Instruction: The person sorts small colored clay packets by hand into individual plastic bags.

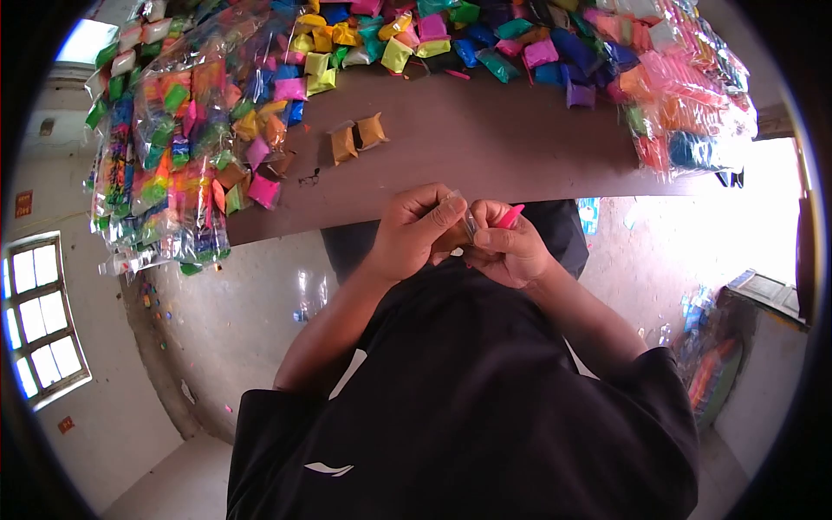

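Note:
In front of my body, at the table's near edge, my left hand (418, 230) and my right hand (511, 250) meet. Both are closed, thumbs and fingers pinching a small clear plastic packet (471, 225). Something brownish shows in it, mostly hidden by the fingers. A bright pink, pointed piece of plastic (514, 214) sticks up from my right hand; the rest of it is covered. Beyond my hands, two orange-brown packets (358, 138) lie side by side on the brown table (477, 130).
Many small coloured packets (397, 54) are heaped along the table's far side. Large clear bags of packets (173, 147) stand at the left, with more bags (689, 104) at the right. Scraps and plastic litter lie on the floor (251, 295).

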`<state>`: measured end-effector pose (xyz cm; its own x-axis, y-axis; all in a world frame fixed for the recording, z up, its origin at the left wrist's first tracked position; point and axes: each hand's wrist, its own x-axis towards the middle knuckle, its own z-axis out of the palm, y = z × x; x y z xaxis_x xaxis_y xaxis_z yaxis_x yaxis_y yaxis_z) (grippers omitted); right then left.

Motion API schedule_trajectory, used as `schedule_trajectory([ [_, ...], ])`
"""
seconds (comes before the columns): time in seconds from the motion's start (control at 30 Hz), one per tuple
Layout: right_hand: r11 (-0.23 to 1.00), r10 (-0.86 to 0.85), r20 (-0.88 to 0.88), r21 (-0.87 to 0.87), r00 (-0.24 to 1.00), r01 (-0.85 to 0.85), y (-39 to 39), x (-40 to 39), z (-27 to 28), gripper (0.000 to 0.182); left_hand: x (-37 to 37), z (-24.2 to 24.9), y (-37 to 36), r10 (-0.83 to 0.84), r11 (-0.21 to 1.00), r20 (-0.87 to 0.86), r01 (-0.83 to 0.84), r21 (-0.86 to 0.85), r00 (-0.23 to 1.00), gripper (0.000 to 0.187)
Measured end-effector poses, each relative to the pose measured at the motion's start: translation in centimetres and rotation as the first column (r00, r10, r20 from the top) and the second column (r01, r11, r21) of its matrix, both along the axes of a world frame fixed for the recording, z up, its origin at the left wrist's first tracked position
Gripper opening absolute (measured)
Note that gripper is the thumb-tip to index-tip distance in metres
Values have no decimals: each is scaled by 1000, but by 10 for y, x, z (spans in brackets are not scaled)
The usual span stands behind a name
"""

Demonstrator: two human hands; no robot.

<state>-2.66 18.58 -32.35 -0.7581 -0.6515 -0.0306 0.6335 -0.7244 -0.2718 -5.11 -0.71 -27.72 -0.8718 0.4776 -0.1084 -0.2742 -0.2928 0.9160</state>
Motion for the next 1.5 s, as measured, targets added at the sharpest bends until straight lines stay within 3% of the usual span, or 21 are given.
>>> schedule_trajectory([
  [0.03, 998, -32, -43, 50, 999, 34, 0, 1, 1, 13, 0, 0, 0, -35, 999, 118, 33, 18, 992, 29],
  [0.07, 992, -63, -86, 99, 994, 72, 2, 2, 2, 16, -1, 0, -1, -34, 999, 119, 32, 19, 992, 29],
  [0.13, 978, -113, -171, 152, 979, 139, 8, -1, 12, 19, -8, 0, -5, 108, 980, 363, -160, 117, 926, 31],
  [0.17, 958, -157, -257, 195, 954, 210, 11, -3, 17, 24, -9, 0, -8, 109, 980, 361, -161, 117, 926, 31],
  [0.3, 947, -199, -213, 208, 957, 243, 37, -9, 22, 14, -8, 4, -15, 123, 992, 119, -124, -2, 985, 32],
  [0.4, 861, -257, -311, 357, 915, 363, 61, -10, 18, 11, -7, 8, -17, 162, 980, -47, -166, -108, 986, 29],
  [0.43, 801, -287, -343, 426, 895, 420, 66, -10, 17, 10, -5, 9, -17, 186, 968, -123, -203, -148, 975, 26],
  [0.47, 487, -264, -383, 740, 885, 465, 63, -8, 36, 17, -4, 12, -16, 186, 968, -122, -203, -146, 975, 26],
  [0.5, 486, -263, -384, 740, 885, 465, 64, -9, 43, 17, -2, 16, -15, 177, 965, -152, -202, -167, 972, 23],
  [0.57, 49, 72, -613, 790, 787, 611, 65, -10, 50, 32, -1, 20, -14, 166, 962, -183, -200, -188, 969, 21],
  [0.67, 85, 58, -699, 715, 713, 694, 38, 0, 68, 27, -1, 23, -11, 92, 978, -215, -129, -166, 972, 15],
  [0.7, 82, 56, -699, 715, 713, 694, 37, 1, 76, 27, -2, 25, -12, 64, 980, -155, -92, -175, 986, 14],
  [0.77, 88, 245, -634, 768, 733, 635, 36, 2, 95, 21, -2, 28, -15, 42, 982, -93, -58, -182, 995, 13],
  [0.83, 138, 217, -611, 791, 761, 596, 31, 1, 104, 10, -2, 28, -18, -35, 978, -46, 25, -207, 998, 10],
  [0.9, 137, 295, -735, 665, 611, 734, 29, -2, 99, 6, -1, 29, -20, -40, 985, -11, 37, -171, 999, 11],
  [1.0, 145, 295, -801, 576, 520, 804, 21, -5, 102, 2, 1, 31, -20, -44, 989, 30, 48, -142, 999, 12],
  [1.2, 180, 376, -828, 505, 416, 844, 20, -8, 103, 10, 0, 34, -22, -71, 978, 16, 72, -198, 997, 14],
  [1.4, 283, 442, -822, 508, 359, 813, 24, -9, 102, 3, -5, 44, -20, -137, 968, 78, 150, -200, 988, 18],
  [1.5, 328, 450, -804, 555, 390, 765, 24, -9, 98, 4, -6, 49, -18, -160, 963, 144, 186, -194, 977, 17],
])
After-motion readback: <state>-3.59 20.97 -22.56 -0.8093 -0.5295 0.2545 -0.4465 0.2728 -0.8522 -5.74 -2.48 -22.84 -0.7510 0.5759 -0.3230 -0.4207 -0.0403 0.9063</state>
